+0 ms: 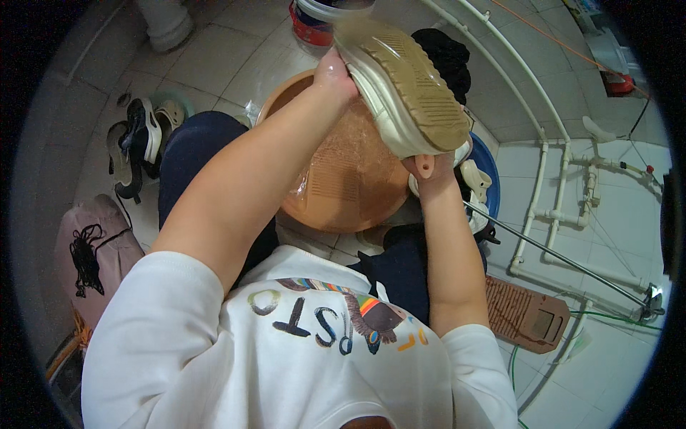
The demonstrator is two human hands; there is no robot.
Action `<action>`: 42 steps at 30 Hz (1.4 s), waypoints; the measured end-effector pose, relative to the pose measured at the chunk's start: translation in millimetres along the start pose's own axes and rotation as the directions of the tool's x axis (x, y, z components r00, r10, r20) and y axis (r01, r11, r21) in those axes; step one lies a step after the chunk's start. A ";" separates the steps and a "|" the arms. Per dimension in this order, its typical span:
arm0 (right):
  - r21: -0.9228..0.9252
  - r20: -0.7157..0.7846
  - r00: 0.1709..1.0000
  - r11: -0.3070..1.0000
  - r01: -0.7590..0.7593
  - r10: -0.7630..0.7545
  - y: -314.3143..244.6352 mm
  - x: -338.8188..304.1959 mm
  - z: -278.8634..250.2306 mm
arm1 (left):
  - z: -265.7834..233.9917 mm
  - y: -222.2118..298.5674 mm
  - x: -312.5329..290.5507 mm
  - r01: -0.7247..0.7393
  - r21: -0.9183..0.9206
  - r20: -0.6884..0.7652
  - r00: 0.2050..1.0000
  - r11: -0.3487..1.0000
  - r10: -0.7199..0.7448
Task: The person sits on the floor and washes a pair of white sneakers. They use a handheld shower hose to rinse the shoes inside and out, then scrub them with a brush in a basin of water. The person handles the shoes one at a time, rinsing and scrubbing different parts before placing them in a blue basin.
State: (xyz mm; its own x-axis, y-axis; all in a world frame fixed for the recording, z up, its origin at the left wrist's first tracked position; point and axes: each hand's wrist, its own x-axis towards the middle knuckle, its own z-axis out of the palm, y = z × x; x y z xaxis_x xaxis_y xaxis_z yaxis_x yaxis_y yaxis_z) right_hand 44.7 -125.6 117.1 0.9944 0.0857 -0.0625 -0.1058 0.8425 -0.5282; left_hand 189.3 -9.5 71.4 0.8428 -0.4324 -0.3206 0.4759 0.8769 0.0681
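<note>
A wet white shoe is raised over an orange basin, its tan ridged sole turned up toward me. My left hand grips the shoe's left side, near the toe end, which is blurred. Below the heel, my right hand is closed around an orange handle with a hole in its end. Whatever is at the handle's other end is hidden behind the shoe. Water fills the lower part of the basin, and ridges show on its inner surface.
A blue tub with shoes in it stands right of the basin. Several shoes lie at the left. A bucket stands beyond the basin. White pipes, a metal rod and a brown washboard are at the right.
</note>
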 end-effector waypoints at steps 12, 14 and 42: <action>-0.113 -0.060 0.997 0.993 0.036 -0.043 8.3 -5.1 -4.1 | 21.1 2.0 -22.4 -0.121 0.459 -0.036 0.987 0.880 0.154; -0.089 -0.064 0.997 0.996 0.033 -0.039 7.4 -7.6 -4.2 | 17.1 2.1 -19.9 -0.082 0.444 -0.016 0.995 0.892 0.099; -0.956 0.119 0.874 -0.292 -0.027 -0.472 -47.7 -13.1 7.3 | 41.9 28.3 -89.4 0.082 0.949 -0.039 0.989 0.305 -0.146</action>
State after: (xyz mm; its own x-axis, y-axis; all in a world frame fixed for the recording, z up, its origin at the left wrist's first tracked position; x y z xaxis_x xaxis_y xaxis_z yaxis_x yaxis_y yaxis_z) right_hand 36.8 -163.0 149.3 0.9195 -0.2591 0.2957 -0.0030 -0.7565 -0.6539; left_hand 138.1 45.2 141.6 0.7541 -0.5470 -0.3635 0.4531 0.0326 0.8909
